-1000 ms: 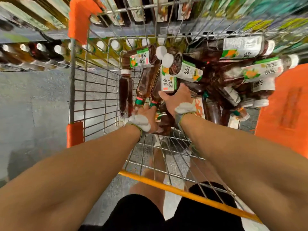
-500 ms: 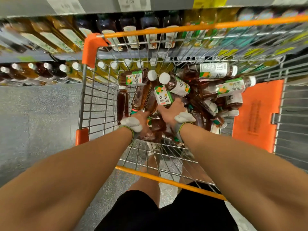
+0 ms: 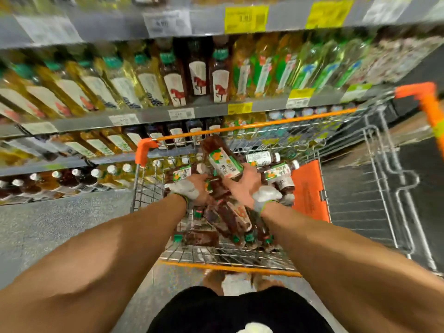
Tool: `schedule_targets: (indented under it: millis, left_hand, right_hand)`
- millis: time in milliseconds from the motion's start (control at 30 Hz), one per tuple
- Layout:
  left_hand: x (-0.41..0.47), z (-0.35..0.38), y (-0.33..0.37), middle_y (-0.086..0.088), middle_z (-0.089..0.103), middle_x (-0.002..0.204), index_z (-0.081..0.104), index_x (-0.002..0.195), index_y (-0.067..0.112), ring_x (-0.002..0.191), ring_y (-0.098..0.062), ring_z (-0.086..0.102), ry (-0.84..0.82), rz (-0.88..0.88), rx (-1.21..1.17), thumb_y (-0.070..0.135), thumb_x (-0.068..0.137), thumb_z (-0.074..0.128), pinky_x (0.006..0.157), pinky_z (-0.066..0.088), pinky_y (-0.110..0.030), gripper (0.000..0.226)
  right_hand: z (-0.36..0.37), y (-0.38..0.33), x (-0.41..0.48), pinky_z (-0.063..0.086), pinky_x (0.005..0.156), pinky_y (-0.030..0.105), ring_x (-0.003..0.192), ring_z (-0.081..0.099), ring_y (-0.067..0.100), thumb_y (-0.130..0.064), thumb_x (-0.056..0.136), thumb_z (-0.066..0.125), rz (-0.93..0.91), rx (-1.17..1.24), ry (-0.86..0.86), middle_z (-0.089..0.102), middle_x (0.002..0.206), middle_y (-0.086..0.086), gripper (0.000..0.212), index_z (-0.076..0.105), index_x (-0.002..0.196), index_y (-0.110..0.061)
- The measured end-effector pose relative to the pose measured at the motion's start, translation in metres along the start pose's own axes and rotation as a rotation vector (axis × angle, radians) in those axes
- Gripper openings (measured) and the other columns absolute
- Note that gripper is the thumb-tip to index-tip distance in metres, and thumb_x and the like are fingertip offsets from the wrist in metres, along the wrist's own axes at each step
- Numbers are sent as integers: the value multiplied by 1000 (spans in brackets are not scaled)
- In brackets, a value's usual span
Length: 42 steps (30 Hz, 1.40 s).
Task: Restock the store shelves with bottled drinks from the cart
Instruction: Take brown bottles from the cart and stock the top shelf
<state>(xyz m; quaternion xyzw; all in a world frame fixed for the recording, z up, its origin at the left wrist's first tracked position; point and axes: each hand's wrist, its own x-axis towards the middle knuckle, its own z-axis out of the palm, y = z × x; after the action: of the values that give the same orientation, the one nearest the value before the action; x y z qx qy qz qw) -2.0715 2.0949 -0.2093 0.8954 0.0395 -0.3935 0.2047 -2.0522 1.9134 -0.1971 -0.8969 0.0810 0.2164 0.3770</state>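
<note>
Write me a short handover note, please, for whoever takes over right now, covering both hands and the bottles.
Right hand: grips a brown drink bottle, tilted and raised above the others.
Left hand: low among the bottles in the cart; whether it grips one is hidden.
Pile of bottles: lying in the cart, in front of the stocked shelves.
Done: one bottle picked up.
Left: shelve it, then work through the pile.
</note>
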Motion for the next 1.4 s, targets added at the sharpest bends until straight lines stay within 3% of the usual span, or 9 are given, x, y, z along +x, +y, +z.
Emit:
schedule_targets:
  millis: [133, 300, 433, 533, 667, 767, 967, 1200, 1400]
  left_hand:
    - [-14, -32, 41, -10, 40, 160, 31, 158, 13, 138, -33, 48, 130, -44, -29, 60, 71, 85, 105, 47, -37, 113]
    - [-34, -60, 87, -7, 59, 143, 32, 157, 22, 107, -23, 65, 230, -70, -219, 58, 70, 87, 76, 45, -24, 109]
    - [-67, -87, 146, -8, 59, 141, 39, 154, 21, 114, -28, 64, 343, -55, -230, 66, 65, 85, 81, 53, -33, 110]
    - [-94, -103, 193, -10, 59, 142, 51, 146, 16, 123, -31, 61, 432, -48, -310, 58, 69, 87, 97, 53, -38, 94]
    - [-115, -114, 235, -15, 67, 129, 54, 140, 10, 110, -29, 66, 628, -14, -453, 46, 73, 88, 69, 48, -18, 83]
    - [-146, -129, 271, -21, 60, 139, 30, 157, 17, 121, -36, 62, 594, -48, -391, 67, 70, 81, 92, 53, -44, 113]
    - [-189, -162, 309, -18, 50, 151, 20, 161, 11, 131, -36, 55, 724, 86, -634, 60, 76, 81, 91, 50, -39, 115]
    - [-228, -193, 337, -16, 33, 162, 20, 159, 4, 146, -34, 37, 929, 234, -945, 59, 79, 79, 111, 38, -43, 113]
    - [-249, -216, 340, -10, 42, 154, 17, 158, 14, 110, -23, 49, 1005, 325, -1023, 71, 70, 79, 47, 44, -15, 121]
  right_hand:
    - [-46, -7, -2, 36, 72, 29, 98, 58, 30, -54, 64, 69, -79, 35, 189, 53, 93, -2, 48, 53, 99, -25]
    - [-107, -5, -13, 49, 78, 36, 95, 58, 28, -63, 58, 66, -155, 129, 274, 60, 101, 5, 76, 59, 114, -11]
    - [-169, -6, -30, 35, 58, 24, 79, 53, 16, -54, 66, 81, -250, 209, 377, 55, 86, -7, 57, 59, 103, -17]
    - [-222, -7, -41, 38, 68, 26, 85, 53, 19, -50, 65, 75, -313, 248, 388, 54, 93, -2, 58, 61, 109, -15]
    - [-269, -12, -53, 50, 81, 40, 98, 60, 29, -38, 77, 79, -366, 270, 357, 59, 106, 5, 56, 55, 121, -12]
    - [-296, -17, -68, 40, 70, 34, 89, 55, 25, -34, 82, 78, -417, 337, 386, 56, 110, 8, 55, 49, 123, -11]
    - [-329, -56, -99, 37, 44, 7, 66, 55, -1, -22, 79, 81, -451, 548, 466, 60, 82, -11, 45, 46, 107, -18]
    - [-347, -105, -128, 42, 56, 21, 72, 60, 3, -18, 71, 86, -498, 611, 466, 62, 86, -13, 61, 42, 113, -21]
    - [-355, -131, -139, 54, 91, 38, 101, 65, 19, -9, 69, 89, -640, 691, 398, 63, 109, -9, 77, 39, 123, -30]
